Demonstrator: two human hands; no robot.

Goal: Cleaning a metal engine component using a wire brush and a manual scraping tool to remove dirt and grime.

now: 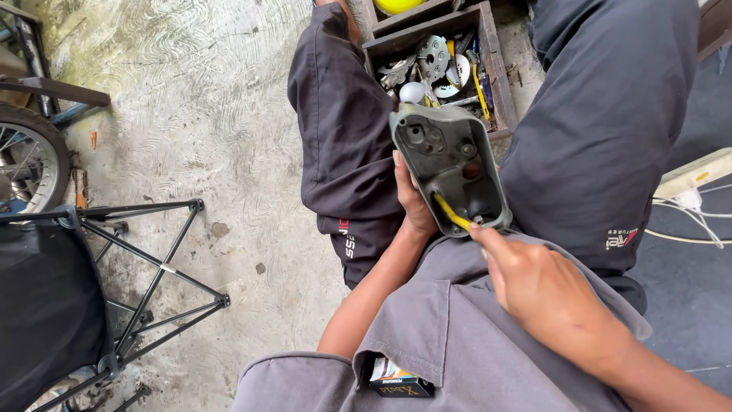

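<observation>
1. Centre frame: the left hand (410, 200) grips a grey housing (450, 168) from its left side, fingers wrapped behind it; the open side faces the camera, long axis running upper left to lower right.
2. The right hand (537, 286), fingers pinched narrow, holds a yellow tool (451, 213) poking up-left into the housing's lower end (the tip is hidden).
3. Upper centre: a wooden parts tray (494, 69) between the knees.
4. Left: concrete floor (206, 114), black stand (145, 267), wheel (27, 164).
</observation>
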